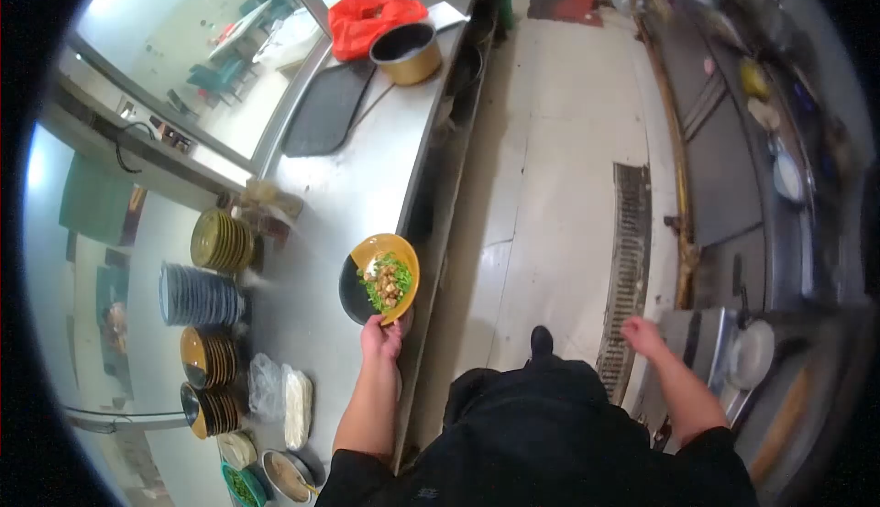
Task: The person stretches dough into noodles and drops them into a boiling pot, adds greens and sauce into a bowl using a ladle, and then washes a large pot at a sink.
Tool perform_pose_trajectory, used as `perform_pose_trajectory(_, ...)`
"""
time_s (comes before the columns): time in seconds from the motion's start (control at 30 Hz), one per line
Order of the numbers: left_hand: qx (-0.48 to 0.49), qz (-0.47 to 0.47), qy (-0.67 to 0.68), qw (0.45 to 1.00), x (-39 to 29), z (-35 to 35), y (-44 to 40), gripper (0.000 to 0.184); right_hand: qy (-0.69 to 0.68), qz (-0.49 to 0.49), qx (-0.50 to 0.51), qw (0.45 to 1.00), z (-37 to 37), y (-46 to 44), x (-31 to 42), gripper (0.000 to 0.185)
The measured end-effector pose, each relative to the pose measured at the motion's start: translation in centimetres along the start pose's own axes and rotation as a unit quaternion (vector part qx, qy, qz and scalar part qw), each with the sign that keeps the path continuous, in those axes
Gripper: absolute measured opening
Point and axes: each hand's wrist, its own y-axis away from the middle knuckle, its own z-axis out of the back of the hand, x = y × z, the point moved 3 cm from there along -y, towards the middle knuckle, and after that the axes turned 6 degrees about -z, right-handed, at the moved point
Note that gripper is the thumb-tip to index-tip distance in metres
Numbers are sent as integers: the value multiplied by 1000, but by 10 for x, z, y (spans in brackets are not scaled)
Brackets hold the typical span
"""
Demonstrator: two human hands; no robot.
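Note:
My left hand grips the near rim of a two-tone bowl, black on one side and orange-yellow on the other. In the bowl lies food: chopped greens, brown chunks and a white patch. The bowl is over the right edge of the steel counter; whether it touches the counter I cannot tell. Out to the right, my right hand hangs above the floor near the cooking line, its fingers curled in, with nothing seen in it.
Stacked plates line the counter's left side, with a clear plastic bag and small bowls nearer me. Farther along are a black tray, a gold pot and a red bag. A floor grate runs along the aisle.

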Motion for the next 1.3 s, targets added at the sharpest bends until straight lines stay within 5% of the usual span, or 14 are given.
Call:
perform_pose_trajectory(0.1, -24, -30, 13, 999, 2, 24, -23, 34, 75, 89, -91, 989, 23, 5, 9, 21)
perform_pose_trajectory(0.17, -5, -30, 18, 999, 7, 30, -38, 33, -38, 51, -119, 991, 29, 5, 0, 20)
perform_pose_trajectory(0.3, 109, -77, 106, 985, 19, -2, -49, 37, -101, 33, -144, 984, -12, -15, -97, 18)
perform_pose_trajectory(0.37, 157, -49, 110, 980, 38, -2, -55, 45, 38, 34, -195, 980, -54, -3, -160, 13)
perform_pose_trajectory(0.47, 154, 76, -103, 980, 79, -16, -71, 57, 56, -26, -146, 987, -132, -4, -264, 19)
perform_pose_trajectory(0.5, 175, 57, -109, 977, 90, -31, -93, 61, -356, 6, 43, 933, -160, -46, -357, 19)
perform_pose_trajectory(0.53, 210, -10, -153, 965, 88, -57, -111, 62, -683, -81, 198, 699, -188, -84, -445, 19)
perform_pose_trajectory(0.67, 127, -189, -204, 952, 50, -180, -193, 48, -543, -169, 216, 794, -246, -96, -381, 20)
perform_pose_trajectory(0.73, 92, -216, -213, 948, 51, -202, -225, 37, -487, 11, -51, 872, -237, -89, -364, 22)
perform_pose_trajectory(0.8, 110, -256, -202, 939, 64, -201, -289, 28, -422, 6, -150, 894, -241, -55, -323, 20)
perform_pose_trajectory(0.83, 124, -257, -211, 935, 80, -193, -274, 28, -348, -1, -240, 906, -242, -43, -312, 18)
perform_pose_trajectory(1.03, 295, -202, -310, 881, 261, -71, -80, 4, -257, 37, -301, 917, -295, 53, -407, 26)
perform_pose_trajectory(1.17, 457, -98, -442, 766, 381, 32, 56, 4, -286, -40, -347, 892, -351, 163, -474, 30)
perform_pose_trajectory(1.3, 580, 59, -488, 649, 530, 232, 250, 8, -346, -23, -447, 825, -408, 331, -637, 32)
